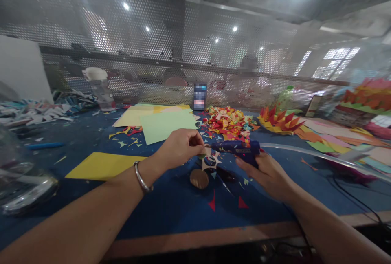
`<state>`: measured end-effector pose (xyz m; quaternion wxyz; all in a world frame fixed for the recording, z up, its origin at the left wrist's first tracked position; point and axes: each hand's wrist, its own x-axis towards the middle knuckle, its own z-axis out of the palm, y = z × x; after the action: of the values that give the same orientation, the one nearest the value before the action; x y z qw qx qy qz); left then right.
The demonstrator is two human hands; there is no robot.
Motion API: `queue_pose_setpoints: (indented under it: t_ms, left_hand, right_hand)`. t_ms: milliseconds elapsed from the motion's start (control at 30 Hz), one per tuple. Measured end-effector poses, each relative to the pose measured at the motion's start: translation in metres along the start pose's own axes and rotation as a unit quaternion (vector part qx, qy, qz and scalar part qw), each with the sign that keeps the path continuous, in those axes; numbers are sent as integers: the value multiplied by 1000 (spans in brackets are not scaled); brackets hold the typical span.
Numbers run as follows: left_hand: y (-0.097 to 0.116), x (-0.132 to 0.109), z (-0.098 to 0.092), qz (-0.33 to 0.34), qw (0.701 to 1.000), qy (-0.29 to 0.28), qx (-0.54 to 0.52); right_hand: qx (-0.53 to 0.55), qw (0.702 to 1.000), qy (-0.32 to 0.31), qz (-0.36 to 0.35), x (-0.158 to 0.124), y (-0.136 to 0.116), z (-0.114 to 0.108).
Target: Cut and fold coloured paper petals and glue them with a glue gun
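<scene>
My right hand (271, 174) is wrapped round the grip of a dark blue glue gun (236, 147), with a long clear glue stick (293, 150) coming out of its back. The gun points left, its nozzle close to the fingertips of my left hand (183, 148). Those fingers are pinched on a small piece of paper (202, 156), pale with some green; its exact shape is partly hidden. Below it on the blue table lies a round brownish disc (199, 179). A pale paper scrap (212, 161) with cut-out edges lies just right of it.
Green (165, 124) and yellow paper sheets (104, 166) lie left of centre. Behind my hands is a heap of small coloured paper pieces (230, 121), with a phone (200, 97) upright behind. A spiky paper ring (281, 121) stands at right. A clear container (24, 178) is at left.
</scene>
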<state>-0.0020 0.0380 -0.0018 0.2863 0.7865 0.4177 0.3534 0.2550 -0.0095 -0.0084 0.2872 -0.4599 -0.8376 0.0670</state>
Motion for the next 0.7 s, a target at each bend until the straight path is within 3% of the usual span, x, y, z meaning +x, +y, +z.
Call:
queue_pose_setpoints:
  t_ms: [700]
  left_hand:
    - [0, 0, 0, 1, 1000, -9, -6]
  right_hand:
    - [-33, 999, -7, 0, 0, 1, -1]
